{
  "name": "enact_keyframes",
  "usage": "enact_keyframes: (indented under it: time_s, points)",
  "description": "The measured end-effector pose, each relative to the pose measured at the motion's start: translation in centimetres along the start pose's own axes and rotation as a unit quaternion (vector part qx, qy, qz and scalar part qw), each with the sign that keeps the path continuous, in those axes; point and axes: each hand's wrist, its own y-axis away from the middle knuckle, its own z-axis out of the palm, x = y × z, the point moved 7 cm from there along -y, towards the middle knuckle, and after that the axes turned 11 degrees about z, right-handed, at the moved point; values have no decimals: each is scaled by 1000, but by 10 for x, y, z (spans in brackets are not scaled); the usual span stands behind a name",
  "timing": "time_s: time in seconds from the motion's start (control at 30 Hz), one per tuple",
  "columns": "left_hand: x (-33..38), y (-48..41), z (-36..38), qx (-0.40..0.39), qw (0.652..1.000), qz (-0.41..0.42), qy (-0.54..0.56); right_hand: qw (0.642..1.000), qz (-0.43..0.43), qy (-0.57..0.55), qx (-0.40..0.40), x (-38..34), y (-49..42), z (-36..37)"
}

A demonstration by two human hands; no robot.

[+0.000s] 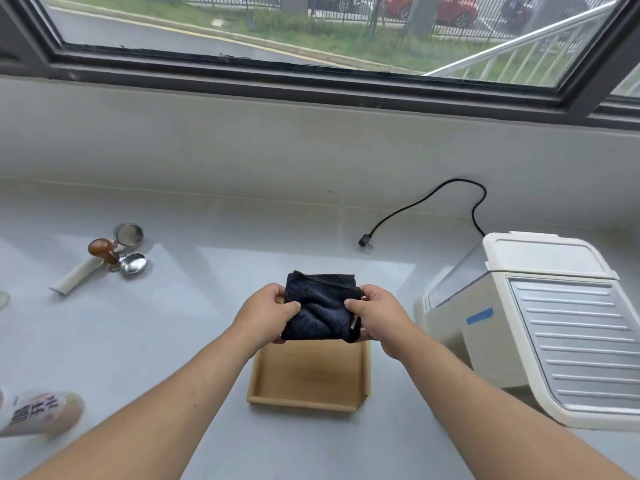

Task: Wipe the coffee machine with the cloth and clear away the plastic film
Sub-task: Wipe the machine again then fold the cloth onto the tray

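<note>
Both hands are on the cloth here, and the head view is the only one, so that's what I'm going on. The left hand (pixel 268 311) pinches the left edge of the dark folded cloth (pixel 320 308), thumb on top, fingers tucked under. The right hand (pixel 375 315) does the same on the right edge. The cloth is held in the air over the far end of the wooden tray (pixel 301 403), which sits on the bench (pixel 138 341) at 6 o'clock from it.

The coffee machine (pixel 540 323) is at about 3 o'clock from the cloth, near but apart, with a strip of blue tape (pixel 479 315) on its side. Something clear and shiny on its far-left side might be the plastic film (pixel 453 271), but I honestly can't tell.

My two cents on the step in hand, which I'd say is getting the cloth ready:
- keep it folded into a flat pad so one hand can press it evenly
- pass it to the right hand, since the machine is on that side
- run it along the ribs of the metal top, not across them
- go easy near the tape so it doesn't snag

The plug (pixel 363 242) lies loose on the bench at 1 o'clock, so wiping looks safe. The tamper (pixel 104 251) and the other bits at 10 o'clock are well out of the way.
</note>
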Motion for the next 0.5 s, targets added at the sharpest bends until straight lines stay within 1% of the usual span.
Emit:
enact_keyframes:
  time_s: [0.1, 0.23, 0.37, 0.5]
  points:
    - [-14, -2, 5, -6, 1000, -13, -7, 1000, 7, 10, -3, 12, -6, 2]
    - [-33, -3, 8, -6, 999, -20, -45, 999, 16, 42, -4, 28, -13, 7]
    - [-47, -2, 11, -12, 993, -20, -115, 995, 20, 94, 18, 43, -20, 11]
    - [-59, -1, 12, -22, 985, -32, -165, 994, 28, 103, 17, 54, -24, 14]
